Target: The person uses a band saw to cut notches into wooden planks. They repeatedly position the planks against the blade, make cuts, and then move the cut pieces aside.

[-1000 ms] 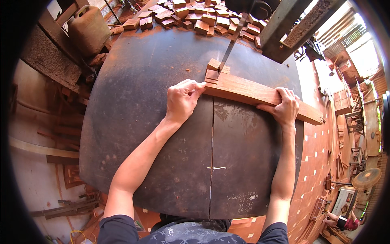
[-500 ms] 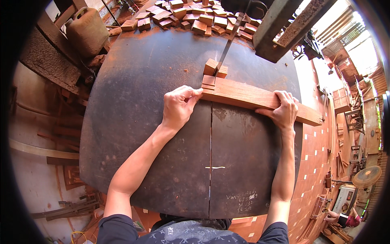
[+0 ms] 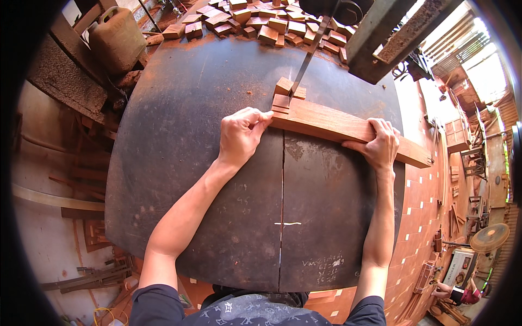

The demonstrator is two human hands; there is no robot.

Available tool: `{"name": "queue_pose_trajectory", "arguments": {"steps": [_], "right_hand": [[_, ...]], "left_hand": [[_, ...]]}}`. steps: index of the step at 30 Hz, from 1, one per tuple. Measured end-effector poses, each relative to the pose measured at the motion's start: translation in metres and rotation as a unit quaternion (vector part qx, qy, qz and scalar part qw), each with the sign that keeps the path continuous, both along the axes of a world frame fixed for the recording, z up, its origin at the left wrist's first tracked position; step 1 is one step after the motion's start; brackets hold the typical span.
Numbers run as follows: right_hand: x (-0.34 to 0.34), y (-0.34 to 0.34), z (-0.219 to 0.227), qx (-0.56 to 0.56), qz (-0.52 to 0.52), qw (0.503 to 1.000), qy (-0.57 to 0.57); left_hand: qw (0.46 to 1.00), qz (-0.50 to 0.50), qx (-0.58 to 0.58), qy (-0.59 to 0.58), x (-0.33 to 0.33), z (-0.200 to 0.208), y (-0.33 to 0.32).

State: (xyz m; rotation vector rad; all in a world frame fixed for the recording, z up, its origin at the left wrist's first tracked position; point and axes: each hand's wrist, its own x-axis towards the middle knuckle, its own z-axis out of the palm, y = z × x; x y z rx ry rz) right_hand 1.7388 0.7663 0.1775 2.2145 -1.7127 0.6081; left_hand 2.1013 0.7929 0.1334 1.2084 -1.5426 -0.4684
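Note:
A reddish wooden beam [image 3: 326, 120] lies across the dark saw table [image 3: 217, 81], with its left end at the bandsaw blade [image 3: 309, 60]. Shallow cut lines cross the top of that end. My left hand [image 3: 240, 137] is closed, thumb and fingers pinching the beam's near left corner just left of the blade. Further right, my right hand [image 3: 381, 144] grips the beam, fingers over its top and thumb along its near side. Small wood blocks [image 3: 284, 86] sit behind the left end, right beside the blade.
Many cut wood blocks [image 3: 269, 33] are heaped at the table's far edge. The saw's metal guard post [image 3: 375, 54] stands at the far right. A dusty plastic jerrycan [image 3: 117, 41] is at the far left. Another person [image 3: 462, 293] shows at the lower right.
The beam's left end has shifted slightly away from me against the blade, with my left hand following. My right hand has barely moved.

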Motion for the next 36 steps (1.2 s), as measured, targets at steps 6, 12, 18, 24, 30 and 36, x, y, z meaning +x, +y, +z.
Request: {"name": "queue_pose_trajectory", "arguments": {"steps": [6, 12, 18, 24, 30, 36], "right_hand": [[-0.0008, -0.0028, -0.0014, 0.0, -0.005, 1.0, -0.003], [0.0006, -0.0043, 0.0014, 0.015, -0.013, 1.0, -0.001], [-0.0007, -0.0064, -0.0004, 0.018, -0.016, 1.0, 0.001], [-0.0003, -0.0069, -0.0005, 0.014, -0.014, 1.0, -0.003], [0.0009, -0.0067, 0.0004, 0.012, -0.014, 1.0, -0.003], [-0.0004, -0.0079, -0.0007, 0.005, -0.009, 1.0, -0.009]], "left_hand": [[1.0, 0.002, 0.003, -0.003, -0.0006, 0.0004, -0.0039], [1.0, 0.0, -0.003, 0.003, -0.0007, -0.0019, -0.0062], [1.0, 0.003, 0.0, 0.003, -0.0015, -0.0028, -0.0068], [1.0, 0.007, -0.002, 0.008, -0.0024, -0.0016, -0.0072], [0.999, 0.013, -0.025, 0.024, -0.0044, -0.0043, -0.0085], [0.999, 0.02, -0.023, 0.034, -0.0062, -0.0059, -0.0085]]}}
